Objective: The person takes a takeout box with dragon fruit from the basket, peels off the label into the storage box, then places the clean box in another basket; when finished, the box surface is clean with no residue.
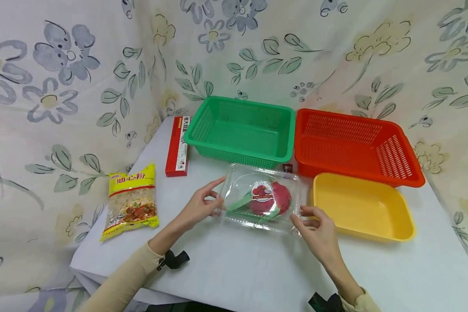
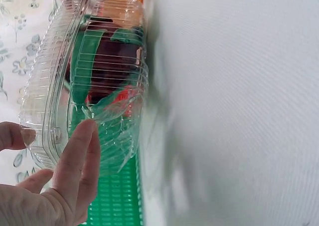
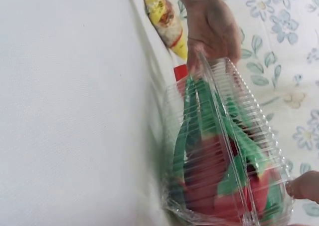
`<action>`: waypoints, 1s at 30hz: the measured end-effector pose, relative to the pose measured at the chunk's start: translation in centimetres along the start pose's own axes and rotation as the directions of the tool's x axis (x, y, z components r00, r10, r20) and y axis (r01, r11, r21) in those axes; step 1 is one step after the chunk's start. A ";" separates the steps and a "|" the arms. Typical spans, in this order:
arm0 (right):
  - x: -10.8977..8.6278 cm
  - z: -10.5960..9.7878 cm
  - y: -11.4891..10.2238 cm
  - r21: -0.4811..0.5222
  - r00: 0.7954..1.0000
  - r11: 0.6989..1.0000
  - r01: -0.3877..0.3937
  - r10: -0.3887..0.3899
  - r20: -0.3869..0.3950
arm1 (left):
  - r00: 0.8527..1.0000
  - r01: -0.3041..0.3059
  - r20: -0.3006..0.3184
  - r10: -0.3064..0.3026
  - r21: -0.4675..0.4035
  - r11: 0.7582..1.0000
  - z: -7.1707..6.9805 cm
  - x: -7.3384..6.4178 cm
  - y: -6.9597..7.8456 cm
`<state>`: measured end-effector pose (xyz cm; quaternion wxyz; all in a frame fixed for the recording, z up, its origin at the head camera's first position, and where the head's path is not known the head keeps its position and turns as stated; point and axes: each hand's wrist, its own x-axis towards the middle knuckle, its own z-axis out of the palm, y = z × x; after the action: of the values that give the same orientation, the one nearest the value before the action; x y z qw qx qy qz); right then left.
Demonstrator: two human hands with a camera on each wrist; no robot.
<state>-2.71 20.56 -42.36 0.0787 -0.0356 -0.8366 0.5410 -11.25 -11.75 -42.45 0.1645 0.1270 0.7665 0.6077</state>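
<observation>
A clear plastic clamshell box lies between my two hands over the white table, with a round red-and-white label on its lid. Inside it is a red dragon fruit with long green scales. My left hand grips the left side, its thumb on the lid side and its fingertips against the wall in the left wrist view. At the front right corner, my right hand holds the box with its thumb and fingers; most of that hand is outside the right wrist view.
Behind the box stand a green basket and a red basket. A yellow tray is just right of it. On the left are a red-and-white carton and a yellow bag of noodles. A flowered curtain surrounds the table.
</observation>
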 end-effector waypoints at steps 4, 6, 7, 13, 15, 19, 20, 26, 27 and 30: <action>0.0 0.5 0.3 -0.032 1.000 0.999 -0.002 0.002 -0.014 | 1.000 0.010 -0.014 -0.011 -0.013 1.000 0.1 0.0 -0.9; 0.2 0.6 0.3 -0.056 1.000 0.998 0.014 -0.016 -0.026 | 1.000 0.018 -0.015 -0.018 -0.027 0.999 0.1 0.1 -1.2; 0.2 0.6 0.3 -0.066 0.999 0.998 0.021 -0.023 -0.030 | 1.000 0.024 -0.013 -0.024 -0.034 0.999 0.1 0.2 -1.3; 0.7 0.3 0.0 -0.107 0.999 0.994 0.028 -0.031 -0.022 | 0.999 0.035 0.008 -0.035 -0.052 0.998 0.0 0.8 -1.3; 0.9 0.1 -0.1 -0.130 1.000 0.991 0.014 -0.015 -0.007 | 0.999 0.029 0.017 -0.028 -0.045 0.999 -0.1 1.0 -1.2; 1.1 -0.3 -0.6 -0.220 0.998 0.975 -0.029 0.039 0.041 | 0.999 0.003 0.036 -0.003 0.002 1.000 -0.5 1.5 -1.3; 1.1 -0.4 -0.8 -0.249 0.997 0.968 -0.038 0.052 0.051 | 0.999 -0.014 0.032 0.013 0.040 0.999 -0.6 1.7 -1.3; 1.6 -0.6 -1.9 -0.414 0.998 0.910 -0.004 0.031 0.058 | 0.963 -0.250 -0.009 0.270 0.349 0.903 -1.1 3.9 -0.8; 1.7 -0.6 -1.9 -0.428 0.998 0.904 0.009 0.016 0.055 | 0.948 -0.295 0.003 0.319 0.391 0.872 -1.2 4.5 -0.7; 2.1 -0.5 -2.0 -0.457 0.998 0.889 0.035 -0.010 0.057 | 0.902 -0.407 0.077 0.424 0.476 0.780 -1.3 6.2 -0.6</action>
<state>-4.61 20.49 -40.09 0.0521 -0.0292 -0.9426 0.3287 -17.48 -10.62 -43.39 -0.0234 0.3189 0.8487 0.4213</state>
